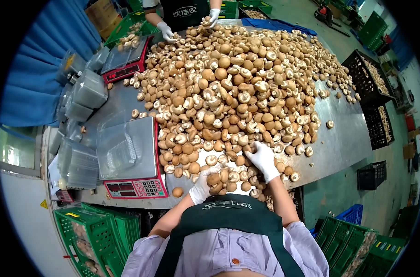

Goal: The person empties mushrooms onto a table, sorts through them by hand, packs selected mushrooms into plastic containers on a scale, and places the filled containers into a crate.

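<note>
A large heap of brown mushrooms [237, 87] covers the middle of the metal table [339, 134]. My left hand [201, 187], in a white glove, is curled around mushrooms [214, 179] near the table's front edge. To its right, my right hand [263, 160], also gloved, reaches into the near side of the heap with its fingertips bent down among mushrooms; what they grip, if anything, is hidden. Left of my hands stands a red scale [161, 185] with a clear plastic tray [117, 150] on its plate.
Stacked clear trays [77, 161] stand at the left. Across the table a co-worker's gloved hands [165, 32] handle mushrooms beside a second red scale [123, 71]. Green crates [92, 235] sit below left, more [344, 240] below right; black crates [365, 87] stand right.
</note>
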`<act>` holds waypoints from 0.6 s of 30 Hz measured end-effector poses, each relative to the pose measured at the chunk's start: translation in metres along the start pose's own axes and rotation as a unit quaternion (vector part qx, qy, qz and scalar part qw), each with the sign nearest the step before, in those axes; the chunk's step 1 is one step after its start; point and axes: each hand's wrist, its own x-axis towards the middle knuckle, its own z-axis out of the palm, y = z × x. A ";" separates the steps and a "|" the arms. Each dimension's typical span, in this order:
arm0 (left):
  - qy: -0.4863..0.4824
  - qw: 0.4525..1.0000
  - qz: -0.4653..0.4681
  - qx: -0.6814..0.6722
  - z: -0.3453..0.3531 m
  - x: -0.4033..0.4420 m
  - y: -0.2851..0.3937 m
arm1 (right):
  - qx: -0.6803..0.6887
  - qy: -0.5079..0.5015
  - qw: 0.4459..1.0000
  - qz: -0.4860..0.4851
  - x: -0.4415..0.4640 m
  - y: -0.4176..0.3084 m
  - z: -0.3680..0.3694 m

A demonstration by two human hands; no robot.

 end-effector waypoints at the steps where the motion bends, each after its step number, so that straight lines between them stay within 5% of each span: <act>1: 0.021 0.998 -0.002 0.056 0.003 -0.003 0.002 | 0.108 -0.050 0.992 0.044 -0.002 0.001 -0.010; 2: 0.042 0.993 -0.006 0.111 0.005 -0.005 0.002 | 0.213 -0.101 0.968 0.088 -0.006 0.001 -0.022; 3: 0.013 0.995 -0.059 -0.076 -0.002 -0.002 0.000 | 0.258 -0.117 0.953 0.108 -0.009 0.001 -0.032; 4: 0.014 0.995 -0.060 -0.079 0.000 0.000 -0.001 | 0.296 -0.105 0.944 0.103 -0.012 0.007 -0.033; 6: 0.026 0.961 -0.134 -0.241 0.009 0.007 -0.002 | 0.194 -0.077 0.976 0.065 -0.020 0.015 -0.041; 8: 0.031 0.962 -0.147 -0.230 0.023 0.006 0.007 | 0.145 -0.030 0.988 0.035 -0.020 0.023 -0.047; 10: 0.019 0.971 -0.148 -0.187 0.014 0.008 0.000 | 0.223 0.038 0.965 0.130 -0.013 0.019 -0.061; 14: -0.007 0.983 -0.154 -0.101 0.013 0.003 0.004 | 0.044 0.152 0.985 0.069 0.014 0.025 -0.061; 16: 0.036 0.985 -0.160 -0.062 0.007 0.003 -0.001 | -0.010 0.119 0.993 0.015 0.025 0.029 -0.042; 18: 0.047 0.975 -0.195 -0.097 0.000 0.006 -0.001 | 0.035 0.094 0.990 0.098 0.026 0.013 -0.026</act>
